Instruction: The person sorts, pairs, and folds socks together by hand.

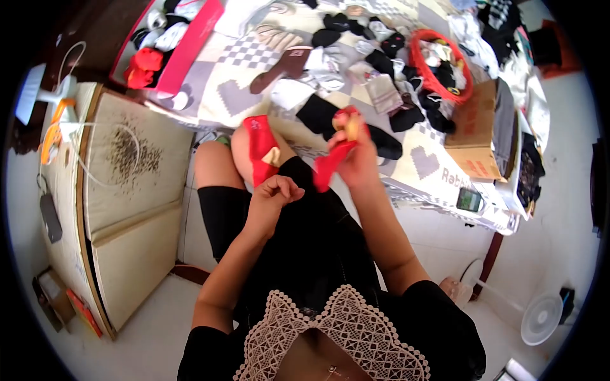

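Observation:
A red sock (259, 136) with a tan patch lies along my bare thigh. Just below it is my left hand (274, 195), its fingers curled in; I cannot make out whether they hold anything. My right hand (359, 159), raised over the edge of the bed, is closed round another red sock (333, 166) with a tan part, slightly blurred. Beyond it on the bed lie a black-and-white sock (318, 114) and a brown sock (279, 68).
Several loose socks cover the bed (238, 95). A pink box (190, 54) of socks, a red basket (416, 57) and a cardboard box (473, 124) stand on it. A phone (469, 199) lies near its front edge. A cabinet (133, 216) stands at left, a fan (542, 317) at right.

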Tool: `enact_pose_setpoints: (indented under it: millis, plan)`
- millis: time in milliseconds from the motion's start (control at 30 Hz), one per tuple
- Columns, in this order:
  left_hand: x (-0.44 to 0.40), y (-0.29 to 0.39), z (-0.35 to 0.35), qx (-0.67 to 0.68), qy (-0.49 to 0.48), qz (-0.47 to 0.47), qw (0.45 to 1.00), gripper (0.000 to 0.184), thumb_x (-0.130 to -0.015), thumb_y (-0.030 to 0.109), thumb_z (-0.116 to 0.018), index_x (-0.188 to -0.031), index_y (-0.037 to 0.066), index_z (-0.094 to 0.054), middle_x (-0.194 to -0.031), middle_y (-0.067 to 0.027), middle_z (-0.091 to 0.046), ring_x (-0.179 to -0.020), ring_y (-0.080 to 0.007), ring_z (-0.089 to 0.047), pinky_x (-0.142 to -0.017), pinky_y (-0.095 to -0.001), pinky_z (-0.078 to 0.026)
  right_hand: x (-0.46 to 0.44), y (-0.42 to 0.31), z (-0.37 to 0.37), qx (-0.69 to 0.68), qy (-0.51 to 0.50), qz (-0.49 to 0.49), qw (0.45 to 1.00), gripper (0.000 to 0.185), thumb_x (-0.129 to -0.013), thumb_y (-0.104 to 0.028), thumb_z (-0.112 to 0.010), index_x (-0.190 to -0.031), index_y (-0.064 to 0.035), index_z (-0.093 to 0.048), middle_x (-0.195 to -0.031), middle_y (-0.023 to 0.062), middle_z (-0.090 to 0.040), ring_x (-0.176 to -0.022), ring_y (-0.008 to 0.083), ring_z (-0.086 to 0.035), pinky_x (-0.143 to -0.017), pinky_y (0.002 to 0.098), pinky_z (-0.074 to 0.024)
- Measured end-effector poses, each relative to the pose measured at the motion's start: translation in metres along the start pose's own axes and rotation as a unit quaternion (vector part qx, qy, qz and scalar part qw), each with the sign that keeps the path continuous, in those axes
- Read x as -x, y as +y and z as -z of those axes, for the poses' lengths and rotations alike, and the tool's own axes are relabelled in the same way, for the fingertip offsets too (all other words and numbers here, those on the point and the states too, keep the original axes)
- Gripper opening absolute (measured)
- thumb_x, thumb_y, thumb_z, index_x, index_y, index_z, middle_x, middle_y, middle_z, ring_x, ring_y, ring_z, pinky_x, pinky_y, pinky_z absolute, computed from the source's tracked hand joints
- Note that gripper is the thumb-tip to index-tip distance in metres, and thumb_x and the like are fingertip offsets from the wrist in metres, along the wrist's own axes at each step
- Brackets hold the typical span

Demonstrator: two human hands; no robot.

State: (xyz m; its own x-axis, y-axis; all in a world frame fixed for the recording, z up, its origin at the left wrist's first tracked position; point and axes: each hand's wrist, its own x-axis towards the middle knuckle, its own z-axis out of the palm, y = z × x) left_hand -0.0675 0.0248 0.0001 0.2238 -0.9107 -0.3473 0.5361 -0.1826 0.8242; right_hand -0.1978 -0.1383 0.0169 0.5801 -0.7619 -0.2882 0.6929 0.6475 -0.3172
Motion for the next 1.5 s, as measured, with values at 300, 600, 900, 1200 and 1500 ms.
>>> enact_pose_setpoints:
  millis: [300, 600, 900, 1200, 1500]
  plan:
    - [0.006, 0.029, 0.008, -0.287, 0.177, -0.201, 0.920, 0.016, -0.078, -0.005, -0.060, -0.091, 0.003, -0.054, -0.094, -0.0108, -0.055, -0.077, -0.0203, -0.056, -0.069, -0.0308, -0.048, 0.018, 0.007, -0.014, 0.284, 0.039, 0.052, 0.957, 0.032, -0.092, -0.017, -0.058, -0.118, 0.0017, -0.053, -0.112, 0.0120, -0.060, -0.103, 0.0260, -0.061, -0.087, 0.0364, -0.0489]
    - [-0.021, 0.009, 0.041, -0.235, 0.131, -0.001, 0.963, 0.036, -0.086, 0.018, -0.066, -0.112, 0.001, -0.048, -0.093, -0.0092, -0.062, -0.083, -0.0171, -0.060, -0.073, -0.0276, -0.047, 0.012, 0.012, -0.023, 0.211, 0.007, -0.119, 0.970, 0.052, -0.100, -0.039, -0.033, -0.136, -0.0008, -0.035, -0.122, 0.0221, -0.056, -0.116, 0.0309, -0.053, -0.099, 0.0391, -0.0405]
    - [-0.016, -0.013, 0.039, -0.277, 0.225, -0.032, 0.934, 0.034, -0.086, 0.023, -0.067, -0.103, -0.001, -0.050, -0.072, -0.0019, -0.055, -0.061, -0.0107, -0.052, -0.060, -0.0229, -0.044, -0.004, 0.018, -0.040, 0.272, -0.019, -0.068, 0.960, 0.039, -0.096, -0.025, -0.049, -0.127, -0.0010, -0.045, -0.116, 0.0104, -0.058, -0.107, 0.0200, -0.058, -0.091, 0.0336, -0.0460]
    - [0.000, 0.024, 0.073, 0.175, 0.267, -0.046, 0.947, 0.008, -0.085, 0.011, -0.049, -0.091, 0.007, -0.051, -0.090, -0.0112, -0.062, -0.068, -0.0191, -0.062, -0.057, -0.0285, -0.051, -0.007, 0.053, -0.044, 0.340, -0.057, -0.192, 0.919, 0.045, -0.091, -0.027, -0.059, -0.125, -0.0002, -0.046, -0.112, 0.0129, -0.060, -0.098, 0.0218, -0.061, -0.082, 0.0348, -0.0508]
    - [0.006, 0.031, 0.047, 0.183, 0.211, -0.185, 0.942, 0.024, -0.086, -0.009, -0.052, -0.100, 0.010, -0.046, -0.107, -0.0087, -0.058, -0.095, -0.0183, -0.061, -0.082, -0.0292, -0.052, -0.002, 0.068, -0.006, 0.762, -0.023, 0.216, 0.611, 0.040, -0.085, -0.022, -0.067, -0.117, -0.0018, -0.054, -0.085, 0.0043, -0.054, -0.075, 0.0114, -0.053, -0.067, 0.0251, -0.0458]
